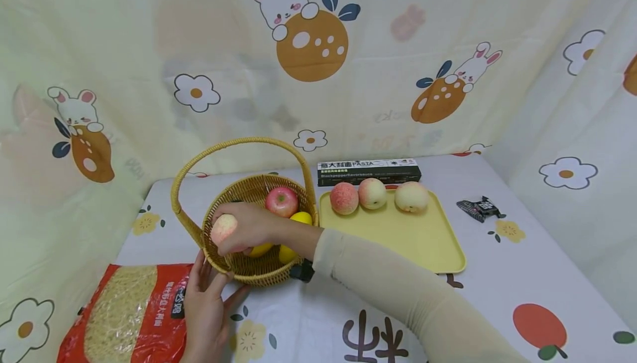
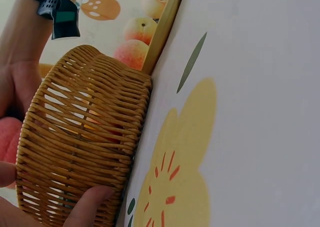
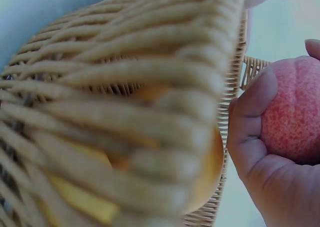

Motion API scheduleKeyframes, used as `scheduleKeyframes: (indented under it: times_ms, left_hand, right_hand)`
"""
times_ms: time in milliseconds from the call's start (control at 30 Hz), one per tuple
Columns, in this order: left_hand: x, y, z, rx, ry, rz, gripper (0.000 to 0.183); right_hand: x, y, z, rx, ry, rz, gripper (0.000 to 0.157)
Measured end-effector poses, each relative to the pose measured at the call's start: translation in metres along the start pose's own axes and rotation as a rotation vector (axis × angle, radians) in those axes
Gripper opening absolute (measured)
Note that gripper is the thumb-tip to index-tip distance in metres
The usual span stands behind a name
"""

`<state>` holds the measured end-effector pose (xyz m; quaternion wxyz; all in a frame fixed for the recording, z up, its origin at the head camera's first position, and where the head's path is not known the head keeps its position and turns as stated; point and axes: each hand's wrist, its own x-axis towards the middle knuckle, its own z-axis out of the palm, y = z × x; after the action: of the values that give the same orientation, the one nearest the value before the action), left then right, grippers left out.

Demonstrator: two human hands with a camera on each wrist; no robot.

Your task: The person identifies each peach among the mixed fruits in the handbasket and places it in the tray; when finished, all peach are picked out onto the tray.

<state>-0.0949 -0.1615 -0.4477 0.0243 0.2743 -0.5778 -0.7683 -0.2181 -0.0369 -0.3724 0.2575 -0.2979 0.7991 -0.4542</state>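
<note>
A wicker basket (image 1: 261,279) with a tall arched handle stands at the left of the table. Inside it lie a pink-red apple (image 1: 281,201) and several yellow fruits (image 1: 288,253), partly covered by the right arm. My right hand (image 1: 251,226) grips a pink and cream peach (image 1: 224,228) over the basket's left side. In the right wrist view, thumb and fingers wrap round the peach (image 3: 295,112), beside the wicker rim. My left hand (image 1: 206,307) holds the basket at its near left side, one finger (image 2: 90,204) against the woven wall (image 2: 80,132).
Right of the basket, a yellow tray (image 1: 398,241) carries three peaches (image 1: 372,193) along its far edge. A pasta box (image 1: 369,172) lies behind it. A red bag of pasta (image 1: 124,313) lies front left, and a small black wrapper (image 1: 479,208) at the right.
</note>
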Motion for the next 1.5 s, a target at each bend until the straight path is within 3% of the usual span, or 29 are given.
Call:
scheduleKeyframes:
  times_ms: [267, 500, 700, 1067, 1200, 1500]
  left_hand:
    - [0.0, -0.001, 0.001, -0.002, 0.004, 0.006, 0.086]
    - [0.0, -0.001, 0.001, 0.0, 0.002, 0.01, 0.086]
    - [-0.001, 0.0, 0.001, 0.01, 0.011, 0.004, 0.088]
    - [0.0, 0.0, 0.003, 0.004, 0.034, 0.004, 0.09]
    - [0.0, 0.0, 0.003, 0.002, 0.038, 0.007, 0.09]
    - [0.0, -0.001, 0.002, -0.008, 0.022, 0.014, 0.09]
  right_hand:
    - [-0.01, -0.003, -0.007, 0.015, -0.014, -0.028, 0.044]
    - [-0.027, -0.001, -0.019, -0.014, 0.037, -0.075, 0.044]
    - [-0.05, 0.004, -0.038, 0.06, 0.033, -0.039, 0.046]
    - [-0.097, 0.019, -0.069, 0.073, 0.091, -0.063, 0.045]
    - [-0.116, 0.026, -0.08, 0.068, 0.116, -0.023, 0.048]
    - [-0.159, 0.048, -0.099, 0.065, 0.18, 0.049, 0.04]
